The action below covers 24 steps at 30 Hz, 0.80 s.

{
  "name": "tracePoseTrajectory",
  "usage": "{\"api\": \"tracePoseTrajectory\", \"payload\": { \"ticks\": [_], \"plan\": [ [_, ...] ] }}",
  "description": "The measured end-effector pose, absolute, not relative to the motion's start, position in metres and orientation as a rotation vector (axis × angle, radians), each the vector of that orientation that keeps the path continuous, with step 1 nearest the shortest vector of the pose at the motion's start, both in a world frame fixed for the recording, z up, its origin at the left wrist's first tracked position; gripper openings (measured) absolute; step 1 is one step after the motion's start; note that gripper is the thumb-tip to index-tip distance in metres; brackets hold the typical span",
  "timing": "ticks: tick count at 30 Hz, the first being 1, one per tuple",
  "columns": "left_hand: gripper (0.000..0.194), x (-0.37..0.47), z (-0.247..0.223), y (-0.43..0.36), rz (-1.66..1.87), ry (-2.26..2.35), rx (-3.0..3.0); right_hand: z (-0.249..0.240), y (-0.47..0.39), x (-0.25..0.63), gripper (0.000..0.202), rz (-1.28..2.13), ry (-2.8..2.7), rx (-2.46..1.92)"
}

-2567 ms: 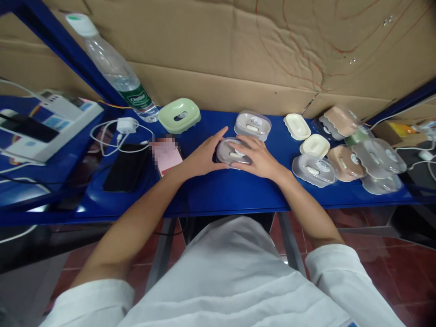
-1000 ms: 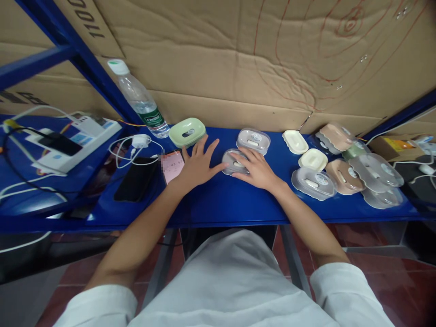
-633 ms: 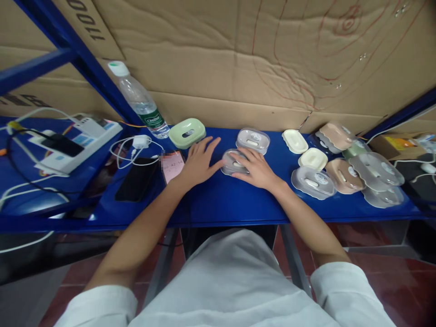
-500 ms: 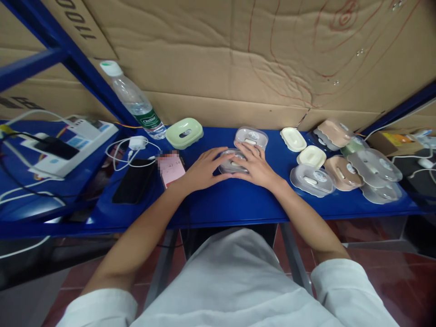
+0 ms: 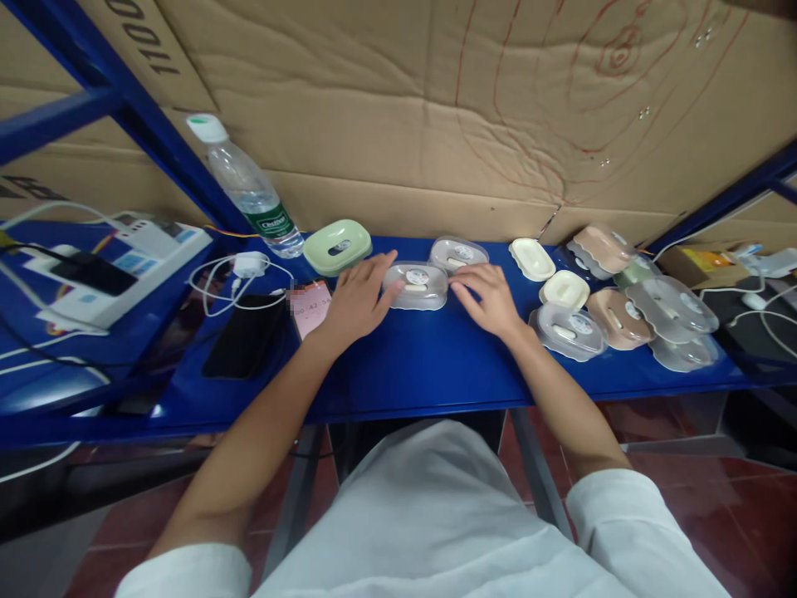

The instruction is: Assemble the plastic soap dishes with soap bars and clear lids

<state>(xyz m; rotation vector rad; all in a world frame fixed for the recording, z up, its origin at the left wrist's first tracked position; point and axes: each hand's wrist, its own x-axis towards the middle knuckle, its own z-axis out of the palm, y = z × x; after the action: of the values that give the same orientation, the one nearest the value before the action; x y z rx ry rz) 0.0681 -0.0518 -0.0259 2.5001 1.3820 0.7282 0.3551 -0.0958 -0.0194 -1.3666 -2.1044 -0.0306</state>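
A grey soap box with a clear lid and a round sticker lies between my hands on the blue tabletop. My left hand is open at its left end, fingers stretched and thumb close to the lid. At its right end is my right hand, open, with thumb and fingers slightly bent; whether the fingertips touch the box I cannot tell. Just behind, partly overlapped, stands a second grey soap box. A green soap box sits beyond my left hand.
On the right are cream inner trays, a brown soap box and several clear-lidded grey ones. Leftward stand a water bottle, a pink-screened phone, a dark phone, a charger and a power strip.
My hands have moved apart, left hand leftward and right hand rightward, off the top of the near grey soap box. That box now shows fully, slightly further left.
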Motion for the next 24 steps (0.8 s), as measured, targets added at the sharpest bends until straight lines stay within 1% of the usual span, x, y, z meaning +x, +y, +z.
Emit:
{"api": "tracePoseTrajectory", "payload": {
  "ticks": [3,6,8,9,12,14,17,20,22,24],
  "plan": [
    [0.07,0.058,-0.029,-0.042,0.723,1.71,2.417,-0.021,-0.096,0.351,0.048,-0.046,-2.175,-1.406],
    [0.076,0.048,-0.036,-0.033,0.565,1.86,2.327,-0.021,-0.09,0.365,0.049,-0.126,-2.028,-1.614],
    [0.078,0.046,-0.039,-0.03,0.515,1.849,2.355,-0.025,-0.084,0.379,0.049,-0.192,-1.896,-1.779],
    [0.075,0.046,-0.04,-0.029,0.512,1.835,2.393,-0.029,-0.08,0.385,0.051,-0.221,-1.836,-1.863],
    [0.054,0.049,-0.04,-0.031,0.521,1.789,2.494,-0.045,-0.072,0.399,0.062,-0.265,-1.717,-2.105],
    [0.045,0.052,-0.037,-0.033,0.54,1.753,2.511,-0.055,-0.068,0.403,0.07,-0.264,-1.669,-2.248],
    [0.044,0.054,-0.03,-0.036,0.643,1.738,2.473,-0.062,-0.062,0.407,0.076,-0.245,-1.604,-2.41],
    [0.045,0.058,-0.024,-0.038,0.792,1.684,2.43,-0.063,-0.057,0.408,0.079,-0.237,-1.556,-2.482],
    [0.044,0.062,-0.022,-0.041,0.856,1.556,2.459,-0.063,-0.054,0.406,0.077,-0.251,-1.524,-2.488],
    [0.043,0.067,-0.022,-0.047,0.849,1.371,2.532,-0.063,-0.053,0.402,0.072,-0.273,-1.489,-2.465]
  ]
}}
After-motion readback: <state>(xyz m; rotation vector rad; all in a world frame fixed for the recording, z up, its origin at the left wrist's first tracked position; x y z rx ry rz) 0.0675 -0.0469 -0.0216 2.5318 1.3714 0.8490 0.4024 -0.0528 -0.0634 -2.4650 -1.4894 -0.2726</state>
